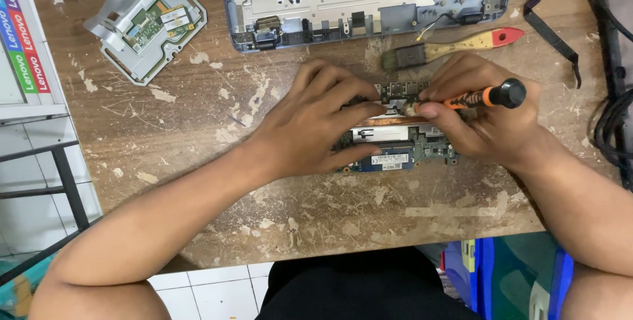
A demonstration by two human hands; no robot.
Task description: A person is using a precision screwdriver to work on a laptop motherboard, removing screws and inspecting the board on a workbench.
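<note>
Gripping a screwdriver (pixel 484 96) and circuit board (pixel 402 145), both hands work on a scarred wooden table (pixel 198 135).

Lying at the far left edge, a white box (pixel 20 36) with 1 slanted stripe of blue, green and red; stuck on the circuit board (pixel 422 148), a small blue rectangular label (pixel 392 160).

Open laptop chassis (pixel 362 3), touchpad bracket (pixel 146 22), red-handled brush (pixel 455 44), black strap (pixel 552 33), perhaps cables (pixel 610 122)
</note>
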